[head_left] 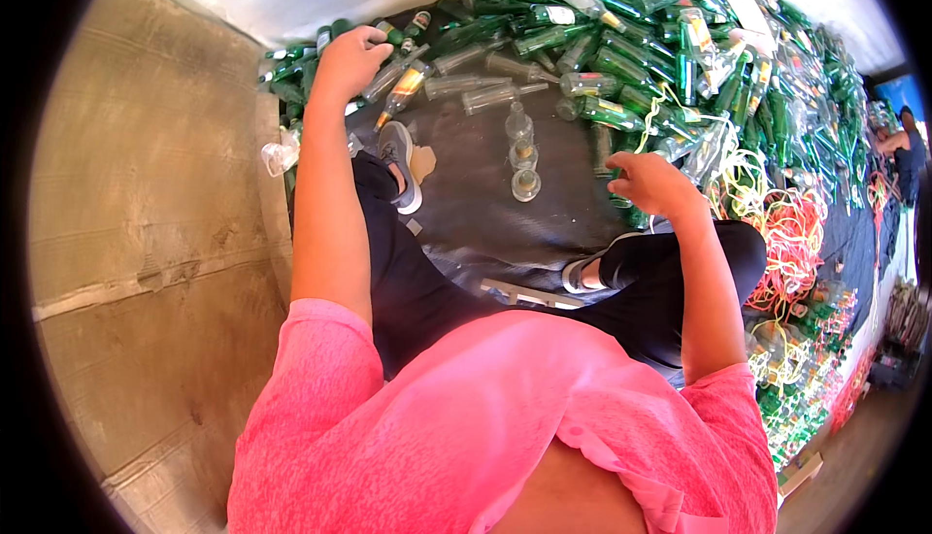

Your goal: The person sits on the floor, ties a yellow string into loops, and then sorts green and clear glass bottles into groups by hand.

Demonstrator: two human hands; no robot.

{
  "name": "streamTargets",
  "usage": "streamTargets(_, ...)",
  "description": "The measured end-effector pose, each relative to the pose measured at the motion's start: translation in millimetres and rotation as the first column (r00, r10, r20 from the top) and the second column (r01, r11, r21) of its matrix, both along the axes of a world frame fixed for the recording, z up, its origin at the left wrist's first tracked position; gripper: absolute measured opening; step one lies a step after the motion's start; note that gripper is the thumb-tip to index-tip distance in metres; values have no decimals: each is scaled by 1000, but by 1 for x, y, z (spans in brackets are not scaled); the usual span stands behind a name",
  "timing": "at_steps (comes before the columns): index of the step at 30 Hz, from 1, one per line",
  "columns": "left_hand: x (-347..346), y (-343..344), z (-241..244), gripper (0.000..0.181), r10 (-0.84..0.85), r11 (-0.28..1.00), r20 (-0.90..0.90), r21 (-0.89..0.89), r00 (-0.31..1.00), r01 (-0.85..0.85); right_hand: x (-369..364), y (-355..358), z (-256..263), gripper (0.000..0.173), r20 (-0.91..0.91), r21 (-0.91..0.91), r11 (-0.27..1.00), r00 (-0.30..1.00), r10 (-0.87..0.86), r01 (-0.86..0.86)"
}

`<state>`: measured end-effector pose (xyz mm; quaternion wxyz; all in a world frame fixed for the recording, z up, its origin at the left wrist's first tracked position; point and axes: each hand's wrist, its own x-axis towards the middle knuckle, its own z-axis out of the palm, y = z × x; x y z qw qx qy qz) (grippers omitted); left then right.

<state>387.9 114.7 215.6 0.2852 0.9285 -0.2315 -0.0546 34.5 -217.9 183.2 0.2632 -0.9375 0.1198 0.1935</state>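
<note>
My left hand (354, 62) reaches over glass bottles by the white wall, its fingers bent. A green bottle (391, 30) lies just beyond the fingertips; whether the hand touches it I cannot tell. Below, a clear bottle with a yellow-orange label (405, 93) lies aslant. My right hand (652, 181) is over the right side of the dark sheet (473, 170), thumb and forefinger apart with nothing visible between them. Partly hidden beneath it is green glass (620, 201), and a clear bottle (602, 148) lies beside it. Between my hands, clear bottles (526, 184) form a row.
A large heap of green and clear bottles (619, 42) fills the far side and right. Tangled yellow and red plastic strapping (786, 239) lies right of my knee. Brown cardboard (160, 243) stands at left. Another person (906, 152) is at the far right edge.
</note>
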Motion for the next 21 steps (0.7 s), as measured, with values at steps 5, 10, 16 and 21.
streamTargets(5, -15, 8, 16, 41, -125, 983, -146, 116, 981, 142, 5, 4, -4, 42, -13, -8, 999, 999, 33, -33)
streamTargets(10, -17, 18, 27, 42, -63, 994, -139, 82, 988, 75, 7, 5, -6, 41, 22, 5, 999, 999, 36, -36)
streamTargets(16, -4, 40, -8, 43, -65, 985, -198, 141, 978, 94, 6, 5, -11, 41, -10, 9, 999, 999, 46, -46)
streamTargets(21, -12, 30, -2, 46, -85, 988, -271, 103, 959, 117, 8, 2, -13, 40, -10, 4, 999, 999, 53, -53)
